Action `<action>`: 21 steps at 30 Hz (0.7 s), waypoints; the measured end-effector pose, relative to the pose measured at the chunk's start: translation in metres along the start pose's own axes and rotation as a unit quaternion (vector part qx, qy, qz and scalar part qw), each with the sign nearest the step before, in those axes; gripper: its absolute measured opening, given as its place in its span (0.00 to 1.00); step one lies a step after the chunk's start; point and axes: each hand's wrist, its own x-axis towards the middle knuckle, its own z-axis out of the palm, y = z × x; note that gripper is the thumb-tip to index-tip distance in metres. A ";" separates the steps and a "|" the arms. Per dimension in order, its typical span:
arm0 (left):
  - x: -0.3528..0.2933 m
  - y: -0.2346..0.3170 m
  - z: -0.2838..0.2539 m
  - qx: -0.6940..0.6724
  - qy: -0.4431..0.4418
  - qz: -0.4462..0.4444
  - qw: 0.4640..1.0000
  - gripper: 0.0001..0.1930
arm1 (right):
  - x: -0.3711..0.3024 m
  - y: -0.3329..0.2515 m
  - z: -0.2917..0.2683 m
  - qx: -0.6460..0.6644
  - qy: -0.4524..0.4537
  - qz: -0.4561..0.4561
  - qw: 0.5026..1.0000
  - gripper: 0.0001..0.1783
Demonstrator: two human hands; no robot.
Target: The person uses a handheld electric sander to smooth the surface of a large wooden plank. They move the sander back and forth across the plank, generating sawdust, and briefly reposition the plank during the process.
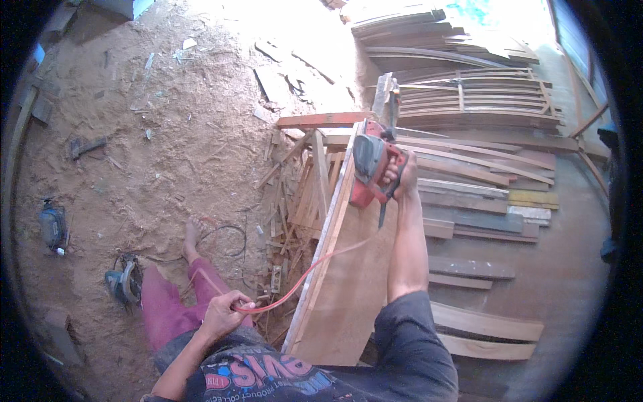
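Observation:
A red and grey electric hand planer (370, 161) sits on the long edge of a wooden board (348, 278), towards its far end. My right hand (396, 175) is wrapped round the planer's handle, the arm stretched out ahead. From the back of the tool a red power cord (305, 276) sags across to my left side. My left hand (231, 311) grips that cord in front of my body, near my thigh. Under the planer the sole is hidden, so its contact with the wood cannot be seen in full.
Stacked planks (469, 201) lie along the right side. An orange-red wooden bar (328, 120) crosses near the board's far end. On the sawdust-covered floor (167, 134) at left lie a circular saw (122, 284) by my leg, a blue power tool (52, 226) and wood scraps.

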 end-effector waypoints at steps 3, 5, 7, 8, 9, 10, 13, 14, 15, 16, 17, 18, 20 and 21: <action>0.001 0.002 -0.014 0.001 0.011 -0.041 0.999 0.09 | -0.060 0.029 -0.019 0.052 -0.094 0.042 0.993 0.34; 0.002 -0.002 -0.026 -0.007 -0.003 -0.073 0.997 0.09 | -0.128 0.067 -0.027 -0.005 -0.062 0.018 0.998 0.34; 0.004 -0.008 -0.038 -0.001 -0.020 -0.077 0.997 0.08 | -0.205 0.104 -0.031 -0.044 0.013 0.042 0.998 0.36; 0.006 -0.012 -0.044 0.000 -0.042 -0.092 0.995 0.08 | -0.248 0.123 -0.031 -0.019 0.043 0.088 0.995 0.38; 0.007 -0.016 -0.048 0.016 -0.062 -0.125 0.990 0.08 | -0.286 0.137 -0.032 -0.035 -0.031 0.066 0.997 0.39; 0.009 -0.019 -0.050 0.024 -0.065 -0.113 0.991 0.08 | -0.325 0.153 -0.029 -0.037 0.037 0.088 0.995 0.38; 0.012 -0.025 -0.052 0.028 -0.068 -0.069 0.995 0.09 | -0.387 0.179 -0.024 0.026 0.098 0.127 0.987 0.35; 0.013 -0.026 -0.052 0.024 -0.072 -0.073 0.994 0.08 | -0.392 0.182 -0.023 0.041 0.135 0.129 0.982 0.35; 0.014 -0.026 -0.052 0.020 -0.082 -0.083 0.993 0.08 | -0.387 0.181 -0.023 0.049 0.128 0.126 0.982 0.35; 0.016 -0.025 -0.051 0.021 -0.097 -0.101 0.990 0.08 | -0.375 0.177 -0.023 0.056 0.123 0.125 0.983 0.35; 0.018 -0.023 -0.051 0.017 -0.090 -0.094 0.991 0.08 | -0.359 0.170 -0.022 0.063 0.115 0.123 0.984 0.35; 0.021 -0.021 -0.052 0.018 -0.085 -0.096 0.992 0.08 | -0.337 0.160 -0.021 0.047 0.129 0.128 0.982 0.35; 0.032 -0.017 -0.055 0.025 -0.061 -0.088 0.994 0.08 | -0.284 0.135 -0.017 0.063 0.107 0.108 0.986 0.35; 0.038 -0.015 -0.056 0.028 -0.043 -0.081 0.995 0.08 | -0.254 0.119 -0.013 0.060 0.116 0.114 0.985 0.34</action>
